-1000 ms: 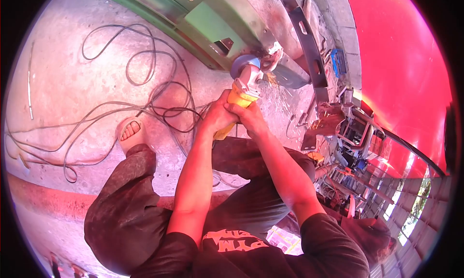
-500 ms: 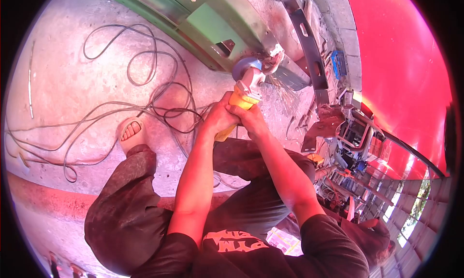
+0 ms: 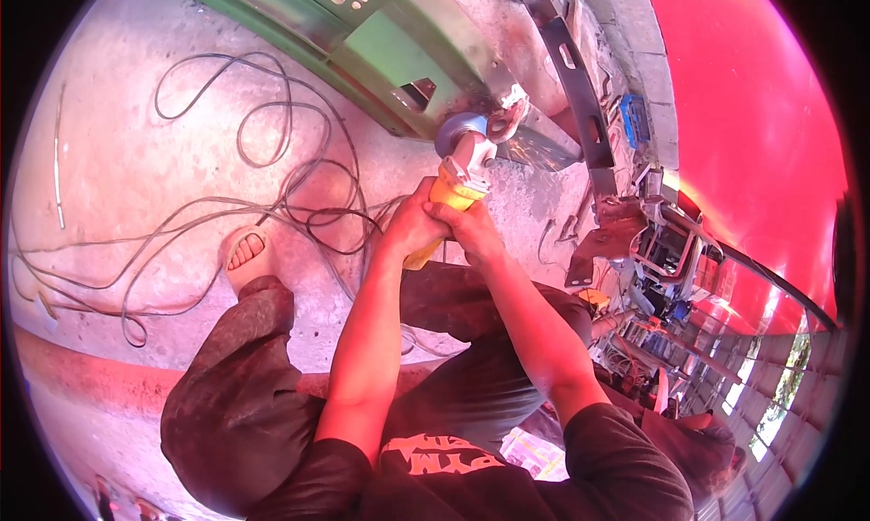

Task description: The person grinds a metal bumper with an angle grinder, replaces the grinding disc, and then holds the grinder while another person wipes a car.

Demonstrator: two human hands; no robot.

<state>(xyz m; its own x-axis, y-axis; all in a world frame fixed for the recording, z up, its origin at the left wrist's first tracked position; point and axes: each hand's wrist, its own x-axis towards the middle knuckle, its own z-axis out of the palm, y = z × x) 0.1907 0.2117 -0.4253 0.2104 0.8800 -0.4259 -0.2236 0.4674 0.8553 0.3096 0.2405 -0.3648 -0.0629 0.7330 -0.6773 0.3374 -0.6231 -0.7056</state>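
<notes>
My left hand (image 3: 412, 224) and my right hand (image 3: 471, 231) are both wrapped round the yellow body of an angle grinder (image 3: 456, 191). The thumbs come close together on top of it. At the grinder's grey head, a bluish disc (image 3: 459, 133) meets the end of a green metal beam (image 3: 390, 50). Bare, scraped metal and a rounded rusty lug (image 3: 509, 118) show there. Small sparks fly off to the right of the disc, over a grey plate (image 3: 541, 147). My fingertips under the grinder are hidden.
Looped black cables (image 3: 288, 199) lie across the concrete floor to the left, near my sandalled foot (image 3: 246, 254). A dark slotted metal bar (image 3: 580, 91) and a blue object (image 3: 633, 120) lie at the right. Metal scrap and tools (image 3: 666, 249) crowd the area beside a red sheet (image 3: 743, 140).
The spray of sparks has become smaller and shorter. The grinder stays against the beam's end in both hands, and the view has shifted very slightly.
</notes>
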